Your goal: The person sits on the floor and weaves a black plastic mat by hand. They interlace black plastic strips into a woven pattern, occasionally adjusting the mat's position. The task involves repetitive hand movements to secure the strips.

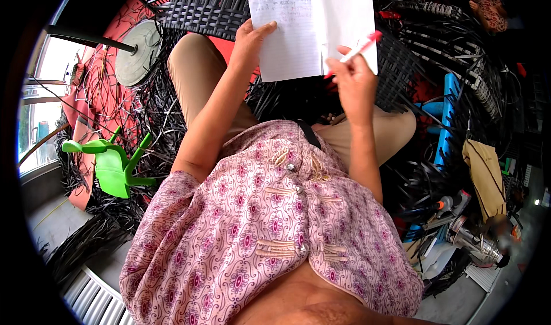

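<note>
An open white notebook (298,35) with handwriting on its left page is held up over a black woven panel (206,6). My left hand (250,43) grips its left page edge, thumb on the paper. My right hand (353,78) holds a red and white pen (361,47) whose tip rests on the blank right page. I sit with tan trousers and a pink patterned top below.
Black plastic weaving strips (155,118) litter the red floor. A green plastic chair (115,164) lies at the left, a round grey stand base (135,58) behind it. Blue frame pieces (447,118), tools and a metal flask (476,244) crowd the right.
</note>
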Demonstrator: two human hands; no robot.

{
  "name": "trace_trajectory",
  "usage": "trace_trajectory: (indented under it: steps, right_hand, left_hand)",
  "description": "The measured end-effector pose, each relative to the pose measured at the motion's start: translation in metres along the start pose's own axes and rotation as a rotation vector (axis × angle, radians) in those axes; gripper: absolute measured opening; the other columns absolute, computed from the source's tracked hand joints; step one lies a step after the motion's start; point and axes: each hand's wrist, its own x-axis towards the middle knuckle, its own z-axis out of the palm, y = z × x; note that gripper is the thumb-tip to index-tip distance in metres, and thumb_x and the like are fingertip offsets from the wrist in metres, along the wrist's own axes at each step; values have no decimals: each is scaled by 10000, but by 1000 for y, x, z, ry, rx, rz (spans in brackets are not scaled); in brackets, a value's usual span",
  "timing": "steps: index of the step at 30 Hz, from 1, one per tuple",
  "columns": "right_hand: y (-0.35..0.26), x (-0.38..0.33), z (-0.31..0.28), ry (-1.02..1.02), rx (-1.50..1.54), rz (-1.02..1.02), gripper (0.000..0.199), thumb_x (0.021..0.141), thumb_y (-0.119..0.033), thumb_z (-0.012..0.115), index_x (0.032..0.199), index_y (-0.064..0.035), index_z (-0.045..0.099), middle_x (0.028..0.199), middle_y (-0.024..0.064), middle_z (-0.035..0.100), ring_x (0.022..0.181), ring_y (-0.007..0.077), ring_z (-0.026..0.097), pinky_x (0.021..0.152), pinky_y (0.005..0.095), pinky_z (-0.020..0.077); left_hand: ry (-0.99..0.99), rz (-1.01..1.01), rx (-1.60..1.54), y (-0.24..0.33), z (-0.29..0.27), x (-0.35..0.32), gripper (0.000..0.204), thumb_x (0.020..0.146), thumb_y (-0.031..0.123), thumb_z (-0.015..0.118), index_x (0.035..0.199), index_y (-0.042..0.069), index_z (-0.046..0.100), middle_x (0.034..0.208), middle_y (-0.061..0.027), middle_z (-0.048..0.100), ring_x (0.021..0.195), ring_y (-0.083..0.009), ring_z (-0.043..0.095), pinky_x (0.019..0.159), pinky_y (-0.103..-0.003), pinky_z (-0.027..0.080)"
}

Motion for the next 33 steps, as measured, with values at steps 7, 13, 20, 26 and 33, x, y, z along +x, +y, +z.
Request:
trace_trajectory:
  steps: [7, 13, 20, 26, 33]
  right_hand:
    - [3, 21, 46, -142, -470, -291, 494, 808, -244, 804, 1179, -6, 581, 717, 153, 690, 653, 336, 686, 628, 417, 529]
    - [10, 33, 54, -218, -525, -308, 499, 794, -273, 807, 1155, 6, 607, 748, 164, 702, 701, 338, 701, 658, 419, 540]
    - [26, 31, 59, -184, -400, -287, 403, 792, -243, 811, 1094, -32, 647, 716, 148, 681, 674, 308, 690, 629, 394, 533]
    - [33, 17, 68, -144, -325, -341, 321, 809, -205, 798, 1035, -31, 652, 713, 136, 675, 646, 284, 679, 609, 390, 523]
    - [27, -7, 14, -397, 244, 208, 207, 936, -170, 681, 995, 28, 691, 818, 40, 682, 636, 74, 609, 545, 211, 470]
  left_hand:
    - [-10, -35, -25, 8, 5, -10, 327, 913, 130, 643, 1168, -71, 607, 1046, -159, 696, 887, -239, 695, 796, -375, 569]
    - [16, -133, -99, 14, 15, -24, 335, 917, 158, 658, 1155, -75, 621, 1052, -159, 695, 878, -242, 697, 767, -378, 577]
    - [24, -181, -95, -2, 16, -27, 339, 863, 157, 753, 1122, -34, 647, 1039, -135, 704, 878, -225, 700, 736, -373, 583]
    - [-29, -46, -20, -19, 14, -24, 313, 769, 23, 804, 1054, -6, 677, 958, -97, 724, 798, -188, 701, 724, -334, 578]
    - [-12, -69, 60, -10, 12, -25, 346, 771, 28, 798, 1081, -37, 658, 978, -118, 719, 815, -214, 706, 740, -370, 584]
